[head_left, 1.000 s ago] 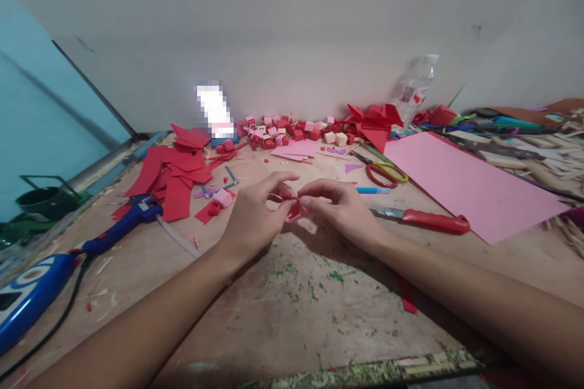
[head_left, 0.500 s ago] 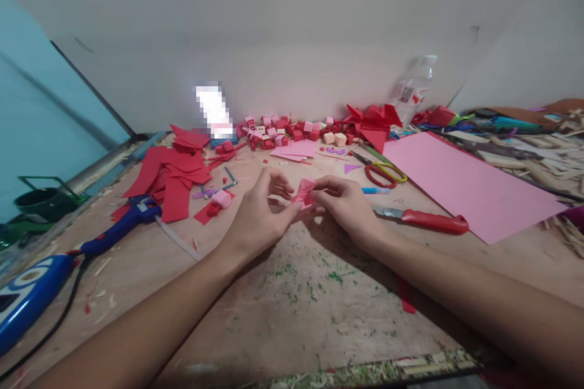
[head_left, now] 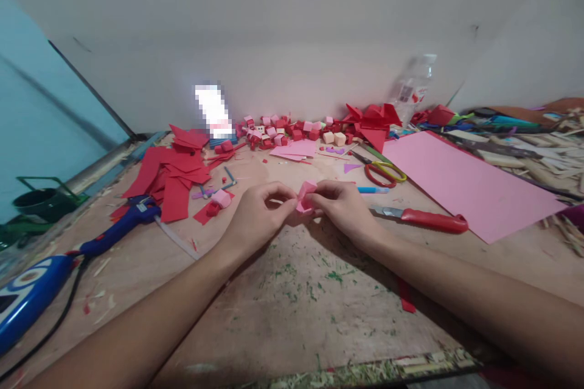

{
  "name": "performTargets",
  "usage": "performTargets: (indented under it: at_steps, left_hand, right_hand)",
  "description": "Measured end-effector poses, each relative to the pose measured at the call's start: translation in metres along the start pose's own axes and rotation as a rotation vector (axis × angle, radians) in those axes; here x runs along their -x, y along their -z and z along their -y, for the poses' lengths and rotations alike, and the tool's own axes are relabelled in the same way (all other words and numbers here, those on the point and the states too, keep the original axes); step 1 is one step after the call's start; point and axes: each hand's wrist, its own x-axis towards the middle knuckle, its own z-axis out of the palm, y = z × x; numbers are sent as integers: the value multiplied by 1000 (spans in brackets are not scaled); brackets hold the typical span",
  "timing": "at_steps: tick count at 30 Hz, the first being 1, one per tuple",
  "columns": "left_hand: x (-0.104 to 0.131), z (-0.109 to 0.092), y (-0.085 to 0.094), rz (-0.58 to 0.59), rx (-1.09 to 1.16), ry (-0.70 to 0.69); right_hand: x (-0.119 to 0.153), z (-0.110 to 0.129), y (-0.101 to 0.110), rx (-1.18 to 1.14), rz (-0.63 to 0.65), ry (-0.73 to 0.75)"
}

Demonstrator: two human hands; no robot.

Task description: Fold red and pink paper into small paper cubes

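Between my hands is a small folded piece of pink paper (head_left: 306, 196), shaped like a little half-formed box with one flap up. My left hand (head_left: 262, 213) pinches its left side between thumb and forefinger. My right hand (head_left: 342, 209) grips the right side, the thumb pressed toward the inside. The fingertips behind the paper are hidden. Left of my left hand, a small pink paper cube (head_left: 221, 198) rests beside a red one on a red strip. A red-handled knife (head_left: 433, 220) and a blue pen (head_left: 370, 190) lie right of my right hand.
Red paper strips (head_left: 176, 188) pile up at the left, near a blue glue gun (head_left: 121, 228). Several small paper cubes (head_left: 296, 134) line the wall. Scissors (head_left: 385, 174), a large pink sheet (head_left: 465, 188) and a plastic bottle (head_left: 413, 91) are on the right.
My left fingers have closed in on the pink paper, where they were more spread before. The paper has turned slightly and its upright flap has shifted. The tabletop things stay put.
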Motion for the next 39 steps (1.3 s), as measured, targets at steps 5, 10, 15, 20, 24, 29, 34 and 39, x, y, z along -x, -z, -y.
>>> performTargets:
  at_steps: [5,10,15,20,24,29,34,39]
  left_hand:
    - [-1,-3,1,25,24,43]
    - [0,0,-1,-16,88,61]
    - [-3,5,-1,-43,117,68]
    - [-4,4,-1,-41,95,96]
    - [-4,3,-1,-16,147,114]
    - [-6,10,3,21,201,105]
    - [-8,13,6,44,174,102]
    - [-8,12,5,49,139,68]
  right_hand:
    - [1,0,0,-35,41,13]
    - [3,4,0,-61,83,-4]
    - [4,9,1,-97,87,13]
    - [5,9,0,-128,123,-1]
    - [4,6,-1,-12,91,47]
    - [4,7,0,-69,62,2]
    - [4,9,1,-88,45,-25]
    - [4,8,1,-133,38,-30]
